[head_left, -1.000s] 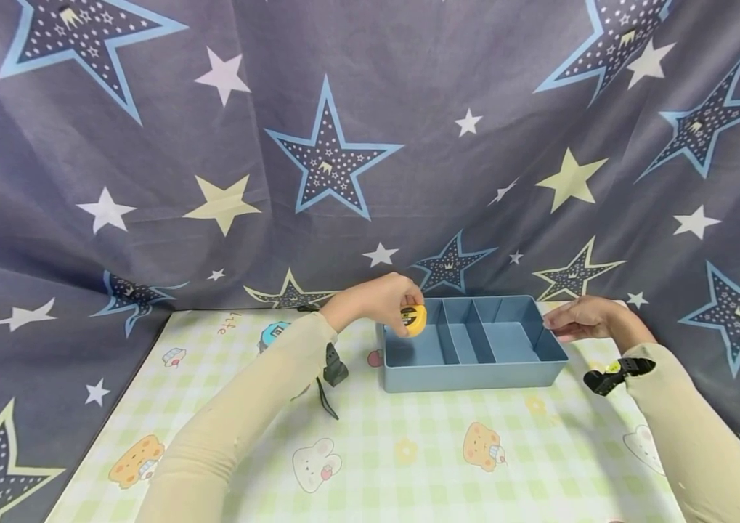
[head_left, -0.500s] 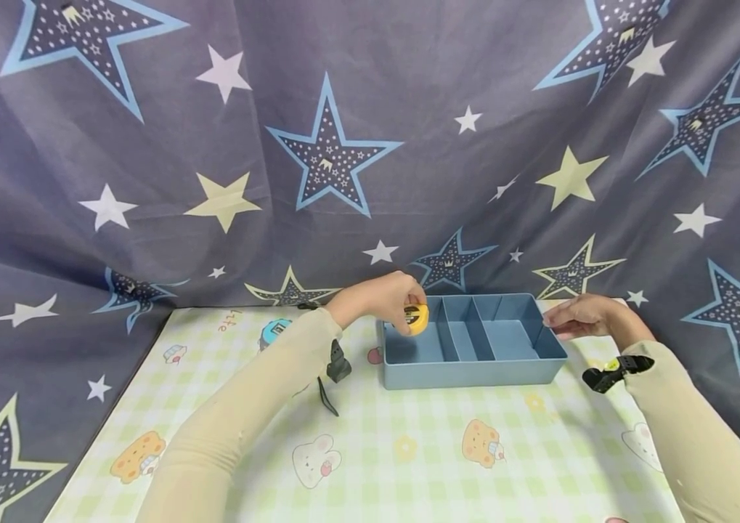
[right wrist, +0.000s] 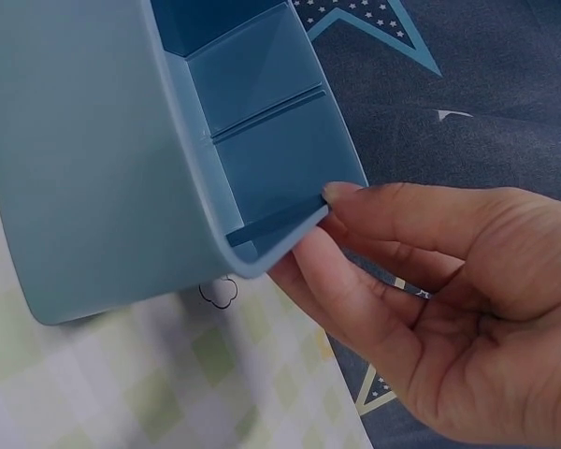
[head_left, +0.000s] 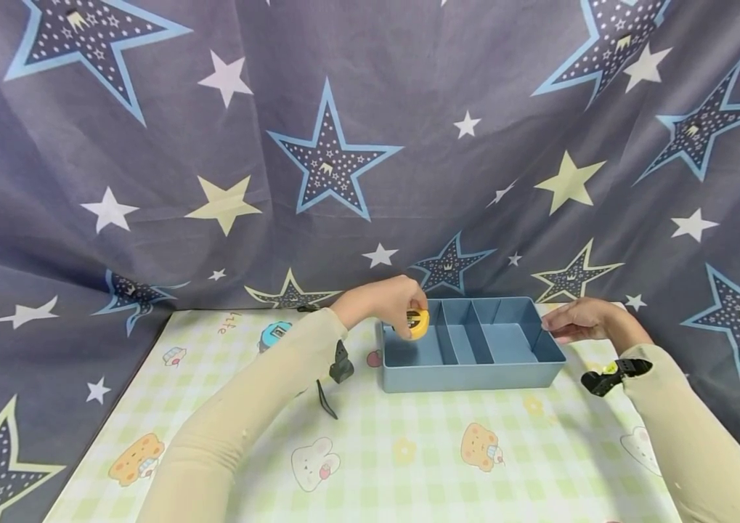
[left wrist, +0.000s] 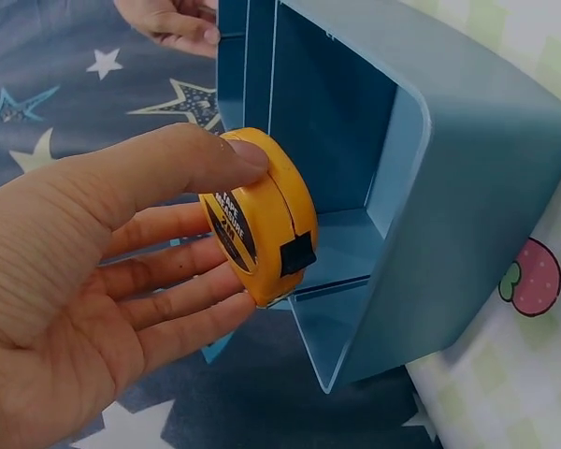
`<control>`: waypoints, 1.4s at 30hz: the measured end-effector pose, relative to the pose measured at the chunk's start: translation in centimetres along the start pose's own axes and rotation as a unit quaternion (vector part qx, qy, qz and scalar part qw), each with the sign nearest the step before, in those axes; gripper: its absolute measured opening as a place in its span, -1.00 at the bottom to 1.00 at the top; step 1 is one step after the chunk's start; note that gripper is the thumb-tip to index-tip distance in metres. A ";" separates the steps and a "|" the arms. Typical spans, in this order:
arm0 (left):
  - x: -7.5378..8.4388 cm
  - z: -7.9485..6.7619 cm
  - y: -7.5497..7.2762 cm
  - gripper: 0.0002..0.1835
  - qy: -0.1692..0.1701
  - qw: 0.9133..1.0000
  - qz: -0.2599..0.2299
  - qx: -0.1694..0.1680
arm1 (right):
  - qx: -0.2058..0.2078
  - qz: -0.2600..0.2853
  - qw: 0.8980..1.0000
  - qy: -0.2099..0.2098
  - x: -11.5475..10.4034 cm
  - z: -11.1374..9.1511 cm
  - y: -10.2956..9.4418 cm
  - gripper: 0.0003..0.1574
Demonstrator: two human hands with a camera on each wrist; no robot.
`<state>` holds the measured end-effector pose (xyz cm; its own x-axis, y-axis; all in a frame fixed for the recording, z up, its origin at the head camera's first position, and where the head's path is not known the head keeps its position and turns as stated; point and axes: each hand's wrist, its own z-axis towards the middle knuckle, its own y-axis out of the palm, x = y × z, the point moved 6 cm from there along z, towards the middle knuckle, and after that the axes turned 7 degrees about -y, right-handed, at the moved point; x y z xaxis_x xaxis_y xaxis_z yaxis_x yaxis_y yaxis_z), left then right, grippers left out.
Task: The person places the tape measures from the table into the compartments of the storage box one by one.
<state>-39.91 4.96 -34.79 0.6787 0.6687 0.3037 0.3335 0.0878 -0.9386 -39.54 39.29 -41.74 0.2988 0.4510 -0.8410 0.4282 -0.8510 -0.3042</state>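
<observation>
A round yellow tape measure [left wrist: 279,215] with a black label and a black lock button is pinched in my left hand [head_left: 391,303], thumb on one side and fingers behind. It hangs over the left compartment of the blue divided box [head_left: 474,376]. Two upright dividers split the box into three compartments, the middle one narrow. At the box's right end my right hand [head_left: 582,319] pinches the wall, the thumb [right wrist: 341,192] over the rim and the fingers outside, as the right wrist view shows.
A blue tape measure [head_left: 274,334] lies on the table to the left, partly hidden by my left sleeve [head_left: 265,392]. A black strap [head_left: 325,401] shows beside that sleeve. Behind the checked tablecloth [head_left: 409,465] hangs a dark star-patterned curtain [head_left: 461,181].
The left hand has shifted very slightly to the right with the yellow tape measure, still over the left compartment. The right hand and the box stay as they were.
</observation>
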 end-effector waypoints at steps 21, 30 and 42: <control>0.3 1.0 0.3 -0.51 -0.033 0.999 0.019 -0.026 | 0.003 -0.007 1.000 0.002 0.0 0.2 -0.2 -0.50; 0.3 1.6 0.6 -0.56 -0.040 0.998 0.034 -0.029 | 0.007 -0.007 1.000 0.001 -0.3 0.0 -0.2 -0.53; -0.2 1.9 1.0 -0.49 -0.061 0.997 0.037 -0.041 | 0.005 -0.009 1.000 -0.003 0.1 0.0 0.0 -0.51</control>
<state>-40.96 6.34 -36.08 0.6199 0.7568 0.2073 0.3412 -0.0220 -0.9398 -39.56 39.34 -41.81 0.2864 0.4644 -0.8380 0.4241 -0.8458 -0.3238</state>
